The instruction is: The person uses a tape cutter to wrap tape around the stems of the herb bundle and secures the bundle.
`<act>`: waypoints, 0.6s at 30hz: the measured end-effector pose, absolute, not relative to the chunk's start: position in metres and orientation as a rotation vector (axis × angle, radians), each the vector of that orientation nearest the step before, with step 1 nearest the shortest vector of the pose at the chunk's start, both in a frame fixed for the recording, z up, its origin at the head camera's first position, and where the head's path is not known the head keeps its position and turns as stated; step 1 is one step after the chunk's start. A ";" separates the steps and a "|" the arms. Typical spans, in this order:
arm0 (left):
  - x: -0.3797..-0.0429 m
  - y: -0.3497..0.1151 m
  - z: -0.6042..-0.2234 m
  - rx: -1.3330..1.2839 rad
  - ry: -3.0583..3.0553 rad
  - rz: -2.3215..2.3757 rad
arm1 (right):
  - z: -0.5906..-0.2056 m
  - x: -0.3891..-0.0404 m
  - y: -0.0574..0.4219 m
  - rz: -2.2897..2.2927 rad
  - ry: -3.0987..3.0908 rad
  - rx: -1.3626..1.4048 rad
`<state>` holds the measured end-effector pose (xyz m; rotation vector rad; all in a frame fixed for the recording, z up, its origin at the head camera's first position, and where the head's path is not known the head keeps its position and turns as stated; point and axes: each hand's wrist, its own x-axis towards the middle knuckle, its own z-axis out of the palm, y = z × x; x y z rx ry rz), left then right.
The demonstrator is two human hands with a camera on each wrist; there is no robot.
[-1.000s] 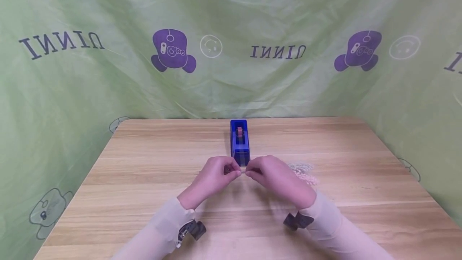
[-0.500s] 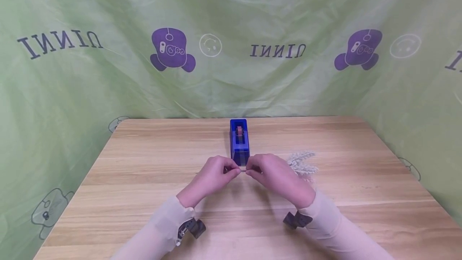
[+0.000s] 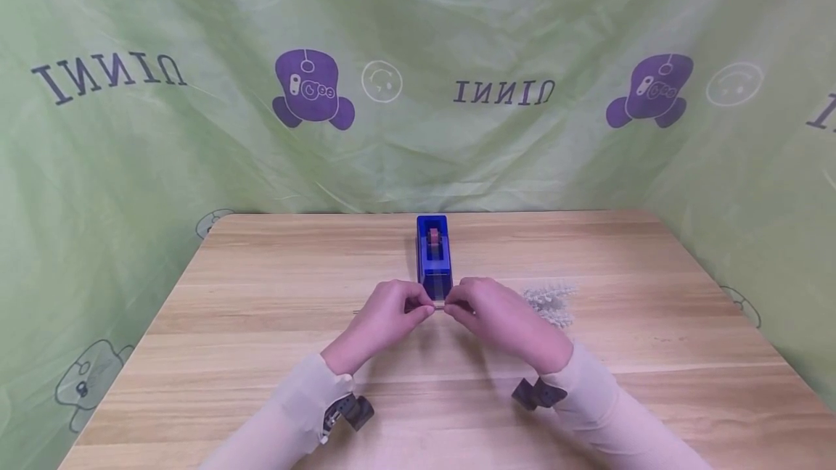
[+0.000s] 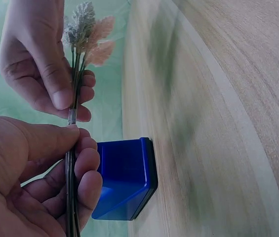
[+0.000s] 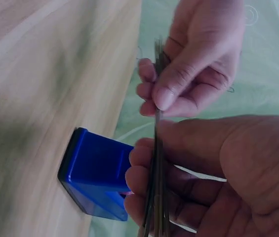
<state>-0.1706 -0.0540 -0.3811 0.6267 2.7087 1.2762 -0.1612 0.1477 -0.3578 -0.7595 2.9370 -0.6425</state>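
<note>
Both hands hold one thin bunch of artificial flowers level above the table. Its grey-white flower heads (image 3: 550, 303) stick out past my right hand (image 3: 496, 318); pink heads (image 4: 99, 44) show beside them in the left wrist view. Between thumb and fingers, my left hand (image 3: 390, 314) pinches the dark stems (image 4: 71, 182), whose ends reach out to the left. The right hand pinches them close by, nearer the flowers. A shiny clear band of tape (image 4: 72, 116) circles the stems in the small gap between the two thumbs.
A blue tape dispenser (image 3: 434, 256) with a reddish roll core stands on the wooden table (image 3: 274, 260), just beyond the fingertips. Green printed cloth (image 3: 418, 165) hangs behind the table and along its sides.
The bunch has turned about its length: pink heads that showed in the head view a second ago are now hidden behind grey-white ones. Both hands stay nearly in place.
</note>
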 end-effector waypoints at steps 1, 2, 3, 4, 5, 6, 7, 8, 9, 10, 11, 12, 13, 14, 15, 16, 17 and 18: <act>-0.171 -0.054 -0.381 0.630 2.713 1.277 | -0.357 -0.161 0.149 -0.636 2.935 -0.775; -0.171 -0.054 -0.381 0.632 2.716 1.278 | -0.357 -0.162 0.150 -0.634 2.931 -0.793; -0.171 -0.054 -0.382 0.635 2.719 1.281 | -0.357 -0.162 0.151 -0.634 2.929 -0.815; -0.171 -0.054 -0.382 0.639 2.720 1.286 | -0.356 -0.162 0.151 -0.635 2.930 -0.828; -0.171 -0.054 -0.382 0.640 2.720 1.290 | -0.356 -0.163 0.151 -0.635 2.934 -0.841; -0.171 -0.053 -0.382 0.641 2.719 1.294 | -0.356 -0.163 0.151 -0.635 2.938 -0.850; -0.171 -0.053 -0.382 0.641 2.716 1.298 | -0.356 -0.163 0.151 -0.632 2.944 -0.853; -0.171 -0.053 -0.382 0.639 2.713 1.303 | -0.356 -0.163 0.151 -0.626 2.953 -0.852; -0.172 -0.053 -0.382 0.638 2.711 1.305 | -0.356 -0.164 0.150 -0.620 2.960 -0.848; -0.172 -0.053 -0.382 0.635 2.708 1.307 | -0.356 -0.164 0.150 -0.614 2.966 -0.836; -0.172 -0.052 -0.382 0.633 2.709 1.304 | -0.357 -0.164 0.150 -0.607 2.973 -0.824; -0.172 -0.052 -0.382 0.631 2.711 1.301 | -0.357 -0.164 0.149 -0.605 2.976 -0.815; -0.172 -0.052 -0.382 0.631 2.715 1.296 | -0.357 -0.164 0.149 -0.608 2.978 -0.807; -0.172 -0.052 -0.382 0.630 2.719 1.292 | -0.357 -0.165 0.149 -0.614 2.978 -0.801; -0.172 -0.052 -0.382 0.629 2.725 1.285 | -0.357 -0.165 0.149 -0.622 2.978 -0.800; -0.172 -0.052 -0.382 0.630 2.732 1.279 | -0.357 -0.165 0.149 -0.631 2.980 -0.798; -0.172 -0.052 -0.382 0.629 2.737 1.272 | -0.358 -0.166 0.149 -0.640 2.978 -0.797; -0.172 -0.052 -0.382 0.626 2.741 1.267 | -0.358 -0.166 0.149 -0.648 2.978 -0.799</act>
